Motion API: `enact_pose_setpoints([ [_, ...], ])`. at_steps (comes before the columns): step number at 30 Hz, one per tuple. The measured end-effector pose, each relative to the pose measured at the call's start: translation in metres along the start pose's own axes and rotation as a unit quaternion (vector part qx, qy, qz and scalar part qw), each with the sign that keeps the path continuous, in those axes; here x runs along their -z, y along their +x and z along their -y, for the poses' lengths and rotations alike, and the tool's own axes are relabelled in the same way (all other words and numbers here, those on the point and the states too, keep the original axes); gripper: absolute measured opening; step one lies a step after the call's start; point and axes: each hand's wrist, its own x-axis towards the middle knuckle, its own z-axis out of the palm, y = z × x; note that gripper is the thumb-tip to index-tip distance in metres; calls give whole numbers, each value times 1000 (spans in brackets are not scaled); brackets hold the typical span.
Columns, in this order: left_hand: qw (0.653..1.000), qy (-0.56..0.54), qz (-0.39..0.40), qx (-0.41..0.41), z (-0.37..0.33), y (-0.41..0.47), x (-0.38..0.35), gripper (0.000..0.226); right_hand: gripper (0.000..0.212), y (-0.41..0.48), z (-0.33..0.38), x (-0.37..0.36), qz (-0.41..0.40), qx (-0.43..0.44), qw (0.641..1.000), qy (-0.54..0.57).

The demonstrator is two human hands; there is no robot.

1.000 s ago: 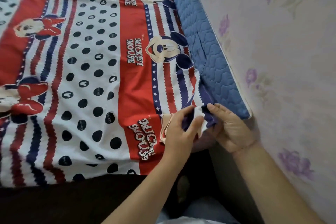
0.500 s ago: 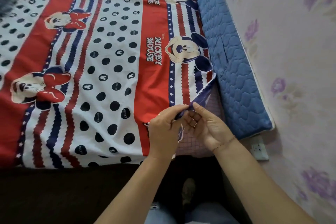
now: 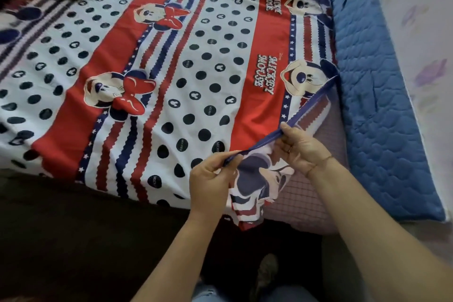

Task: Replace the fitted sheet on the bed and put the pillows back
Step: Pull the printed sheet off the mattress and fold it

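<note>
Sheet (image 3: 208, 68) pinched by left hand (image 3: 211, 180) and right hand (image 3: 302, 147)

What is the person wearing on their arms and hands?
Both forearms are bare, no sleeves showing. The right hand has a thin gold-coloured bracelet at its wrist and a slim ring on one finger. The left hand shows nothing worn.
</note>
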Motion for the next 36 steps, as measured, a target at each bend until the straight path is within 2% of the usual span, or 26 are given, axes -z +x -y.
enact_pose_setpoints([
  [4,987,-88,-81,105,-6,22,43,6,19,-2,-15,-47,37,37,999,-6],
  [10,974,-121,-114,153,-15,63,129,12,22,4,-37,-141,78,82,991,-68],
  [13,972,-125,-128,152,-15,83,180,17,16,9,-55,-195,100,105,983,-110],
  [18,963,-124,-195,138,-15,110,266,15,13,21,-95,-284,143,115,967,-176],
  [25,941,-126,-296,104,-11,140,380,4,8,48,-156,-405,189,99,944,-252],
  [36,903,-101,-403,107,3,213,576,7,18,114,-267,-624,273,49,905,-323],
])
